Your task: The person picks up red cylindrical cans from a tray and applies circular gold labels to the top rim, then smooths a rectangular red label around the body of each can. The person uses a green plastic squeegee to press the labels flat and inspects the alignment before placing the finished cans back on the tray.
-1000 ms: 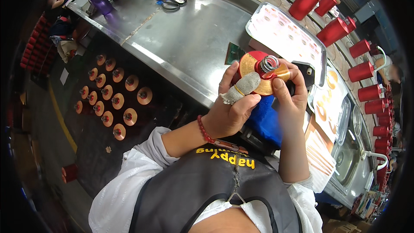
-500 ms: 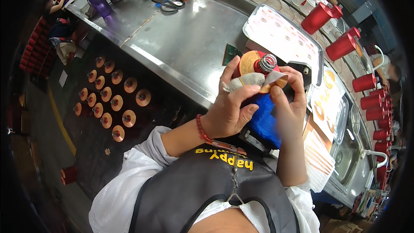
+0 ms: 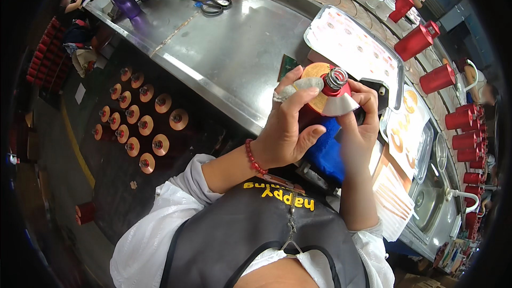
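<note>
Both hands hold a red bottle with a coiled metal spring around its neck. A gold ring-shaped sheet covers the left of its shoulder. On the right the shoulder looks white, as a pale flap; whether this is paper or glare I cannot tell. My left hand grips the bottle from the left, its thumb near the gold sheet. Beside that thumb is a greyish-white cloth-like piece. My right hand pinches at the pale edge. The bottle's lower body is mostly hidden.
Under the bottle lies blue cloth. Beyond are a steel table, a white tray and scissors. Gold-shouldered bottles stand at the left. Red bottles line a curved conveyor; a sink is at the right.
The small curled flap at the right of the gold sheet now appears as a broad white area. The cloth-like piece has shifted up and left. Red bottles on the conveyor have moved.
</note>
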A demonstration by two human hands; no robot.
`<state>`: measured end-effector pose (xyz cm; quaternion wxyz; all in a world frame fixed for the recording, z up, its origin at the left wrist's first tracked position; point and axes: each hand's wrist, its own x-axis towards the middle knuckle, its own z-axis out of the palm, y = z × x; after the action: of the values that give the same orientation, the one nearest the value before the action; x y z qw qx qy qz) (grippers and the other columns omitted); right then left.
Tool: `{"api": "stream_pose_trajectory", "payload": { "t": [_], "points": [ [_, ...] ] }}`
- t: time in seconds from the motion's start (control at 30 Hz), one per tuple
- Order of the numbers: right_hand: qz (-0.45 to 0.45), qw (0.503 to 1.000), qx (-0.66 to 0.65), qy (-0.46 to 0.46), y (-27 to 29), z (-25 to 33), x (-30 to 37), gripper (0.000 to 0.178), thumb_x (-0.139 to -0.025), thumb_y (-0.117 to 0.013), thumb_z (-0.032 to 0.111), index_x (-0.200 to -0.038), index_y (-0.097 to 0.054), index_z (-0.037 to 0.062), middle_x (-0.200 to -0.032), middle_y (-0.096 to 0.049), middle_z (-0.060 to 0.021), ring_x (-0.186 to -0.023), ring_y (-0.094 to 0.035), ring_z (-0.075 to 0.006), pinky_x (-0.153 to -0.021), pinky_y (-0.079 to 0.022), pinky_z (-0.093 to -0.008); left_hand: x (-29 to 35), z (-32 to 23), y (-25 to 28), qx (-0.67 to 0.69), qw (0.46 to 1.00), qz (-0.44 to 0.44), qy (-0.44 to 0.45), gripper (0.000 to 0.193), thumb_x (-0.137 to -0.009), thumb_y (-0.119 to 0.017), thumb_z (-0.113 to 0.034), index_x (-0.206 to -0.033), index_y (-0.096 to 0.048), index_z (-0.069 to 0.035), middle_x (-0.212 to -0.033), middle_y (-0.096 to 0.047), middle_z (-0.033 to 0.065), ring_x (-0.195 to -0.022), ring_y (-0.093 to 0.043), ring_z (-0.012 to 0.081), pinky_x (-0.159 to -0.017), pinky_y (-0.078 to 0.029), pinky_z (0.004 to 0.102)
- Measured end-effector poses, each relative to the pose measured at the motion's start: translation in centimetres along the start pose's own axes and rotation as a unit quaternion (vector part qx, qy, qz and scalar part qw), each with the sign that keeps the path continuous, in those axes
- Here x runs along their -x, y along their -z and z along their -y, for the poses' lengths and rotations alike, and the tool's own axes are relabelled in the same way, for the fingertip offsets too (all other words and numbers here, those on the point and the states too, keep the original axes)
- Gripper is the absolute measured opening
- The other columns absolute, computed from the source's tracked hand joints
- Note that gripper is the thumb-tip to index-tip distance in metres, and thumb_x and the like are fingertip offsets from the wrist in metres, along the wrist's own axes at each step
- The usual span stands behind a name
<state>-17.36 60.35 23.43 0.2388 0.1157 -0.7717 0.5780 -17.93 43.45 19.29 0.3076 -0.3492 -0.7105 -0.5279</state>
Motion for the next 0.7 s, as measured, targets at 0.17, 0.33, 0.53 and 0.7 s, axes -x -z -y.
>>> {"api": "stream_pose_trajectory", "payload": {
  "t": [0.17, 0.33, 0.53, 0.7],
  "points": [
    [0.007, 1.000, 0.018, -0.023, -0.2, 0.8, -0.5, 0.013, -0.089, -0.064, 0.008, -0.096, -0.057, -0.0001, -0.116, -0.060, -0.0163, -0.108, -0.057, -0.0235, -0.099, -0.043, -0.0354, -0.5, 0.6, -1.5, 0.025, 0.998, -0.050, 0.013, 0.056, -0.099, -0.063, -0.029, -0.139, -0.035, -0.001, -0.139, -0.044, 0.0226, -0.139, -0.033, 0.0475, -0.115, -0.026, 0.0549],
    [0.014, 0.996, -0.033, -0.081, 0.3, 0.3, -0.9, 0.009, -0.093, -0.057, 0.008, -0.098, -0.058, 0.0002, -0.117, -0.059, -0.0133, -0.099, -0.057, -0.0183, -0.089, -0.046, -0.0312, -1.0, 0.6, -1.8, 0.128, 0.984, -0.101, 0.066, 0.043, -0.102, -0.054, -0.013, -0.138, -0.035, 0.000, -0.136, -0.043, 0.0180, -0.136, -0.038, 0.0355, -0.117, -0.027, 0.0479],
    [0.038, 0.979, -0.145, -0.138, 0.3, 0.1, -2.0, 0.012, -0.095, -0.054, 0.011, -0.103, -0.057, 0.0031, -0.127, -0.057, -0.0102, -0.082, -0.052, -0.0061, -0.068, -0.044, -0.0228, -1.4, 1.1, -1.9, 0.164, 0.975, -0.115, 0.097, 0.037, -0.102, -0.052, -0.009, -0.135, -0.037, 0.000, -0.134, -0.043, 0.0169, -0.131, -0.042, 0.0303, -0.114, -0.031, 0.0415],
    [0.051, 0.980, -0.166, -0.101, 0.6, -0.4, -1.2, 0.027, -0.094, -0.066, 0.025, -0.107, -0.056, 0.0023, -0.137, -0.054, -0.0153, -0.101, -0.056, -0.0129, -0.079, -0.049, -0.0260, -1.8, 1.0, -2.2, 0.203, 0.965, -0.119, 0.120, 0.041, -0.098, -0.056, -0.007, -0.133, -0.036, 0.000, -0.132, -0.044, 0.0179, -0.123, -0.045, 0.0272, -0.109, -0.035, 0.0392]
  ]
}}
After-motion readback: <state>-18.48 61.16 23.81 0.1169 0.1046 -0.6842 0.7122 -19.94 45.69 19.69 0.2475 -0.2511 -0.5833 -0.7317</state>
